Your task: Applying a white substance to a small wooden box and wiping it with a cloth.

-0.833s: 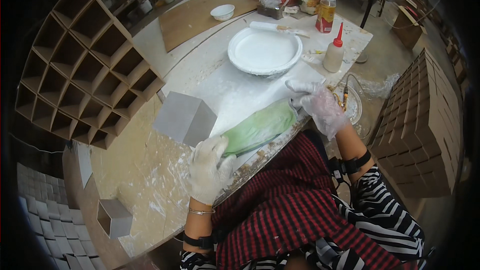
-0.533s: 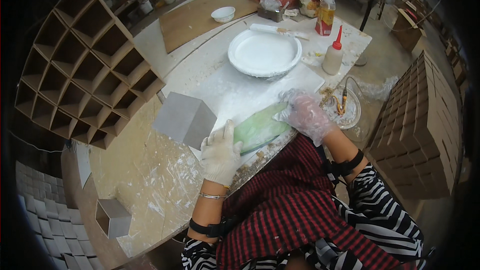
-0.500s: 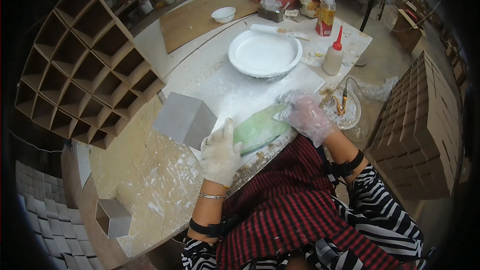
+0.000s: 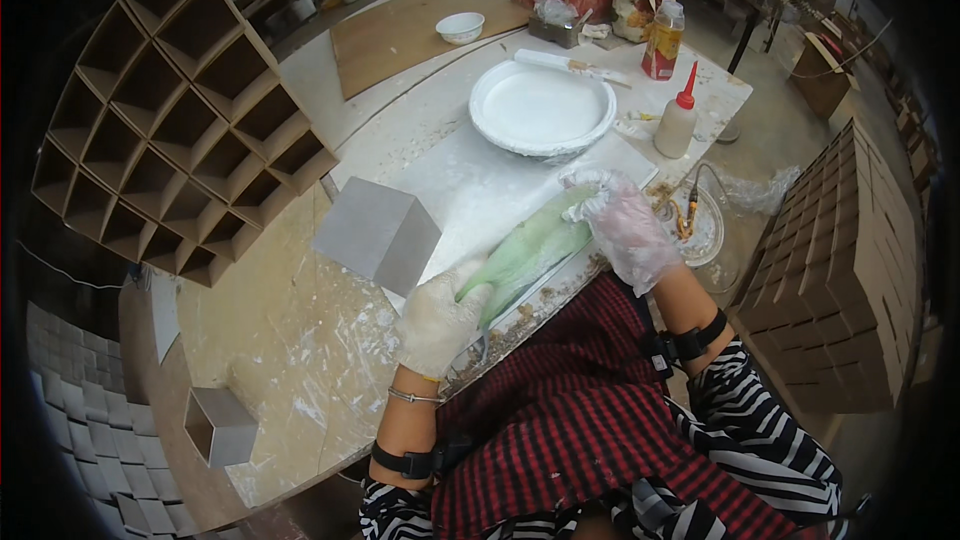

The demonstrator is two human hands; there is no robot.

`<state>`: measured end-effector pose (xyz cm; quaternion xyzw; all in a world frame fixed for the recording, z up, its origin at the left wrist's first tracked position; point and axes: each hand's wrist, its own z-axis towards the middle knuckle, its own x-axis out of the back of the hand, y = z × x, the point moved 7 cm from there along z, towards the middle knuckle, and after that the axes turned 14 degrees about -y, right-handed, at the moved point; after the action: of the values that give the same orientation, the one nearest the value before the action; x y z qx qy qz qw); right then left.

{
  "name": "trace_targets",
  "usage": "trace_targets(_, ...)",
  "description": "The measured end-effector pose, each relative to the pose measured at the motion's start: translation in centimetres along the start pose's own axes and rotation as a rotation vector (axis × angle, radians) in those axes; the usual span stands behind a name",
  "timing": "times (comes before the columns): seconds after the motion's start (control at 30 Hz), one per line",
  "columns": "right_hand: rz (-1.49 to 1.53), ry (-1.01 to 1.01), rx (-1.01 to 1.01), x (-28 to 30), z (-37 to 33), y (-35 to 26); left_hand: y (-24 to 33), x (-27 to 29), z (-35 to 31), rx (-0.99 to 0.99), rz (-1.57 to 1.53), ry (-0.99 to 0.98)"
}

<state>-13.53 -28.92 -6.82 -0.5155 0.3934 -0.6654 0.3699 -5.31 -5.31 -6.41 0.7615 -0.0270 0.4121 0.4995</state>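
Note:
A limp, light green sheet (image 4: 535, 248), creased lengthwise, is stretched between my two hands just above the table's front edge; I cannot tell whether it is film or cloth. My left hand (image 4: 441, 318), in a whitish knit glove, pinches its near left end. At the far right end, my right hand (image 4: 628, 225) wears a loose clear plastic glove and holds the sheet, its fingertips partly hidden by the wrinkled plastic. Beyond the sheet stands a round basin of white liquid (image 4: 543, 105). A grey box (image 4: 377, 235) rests beside my left hand.
Brown compartment racks stand at the left (image 4: 180, 110) and right (image 4: 820, 270). A red-tipped squeeze bottle (image 4: 677, 123), a red-and-yellow bottle (image 4: 662, 42) and a brush (image 4: 570, 65) lie around the basin. Farther back is a white bowl (image 4: 460, 28). A smaller grey box (image 4: 220, 427) sits at the table's near left.
The green sheet has gone from lying flat to raised and creased between my hands. My left fingers have closed on its end, and my right hand has moved slightly up and right.

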Motion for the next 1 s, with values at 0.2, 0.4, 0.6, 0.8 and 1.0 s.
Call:
trace_targets(0.2,-0.249,0.162,-0.033,-0.3,0.7,-2.4,-2.1,-2.3,1.1,-0.066,-0.67,-0.043)
trace_targets(0.4,-0.695,-0.274,-0.211,-5.3,1.3,-6.0,-2.3,-3.9,-0.3,0.069,-1.139,-0.12)
trace_targets(0.6,-0.869,-0.311,0.088,-5.5,2.2,-5.8,-1.4,-3.8,-0.6,-0.015,-1.107,-0.195)
trace_targets(0.8,-0.429,-0.38,0.156,-4.4,3.1,-3.7,-2.3,-4.2,-0.7,-0.031,-1.109,-0.172)
trace_targets(1.0,-0.633,-0.385,-0.159,-3.7,2.3,-7.0,-2.6,-4.2,-0.7,-0.003,-1.043,-0.202)
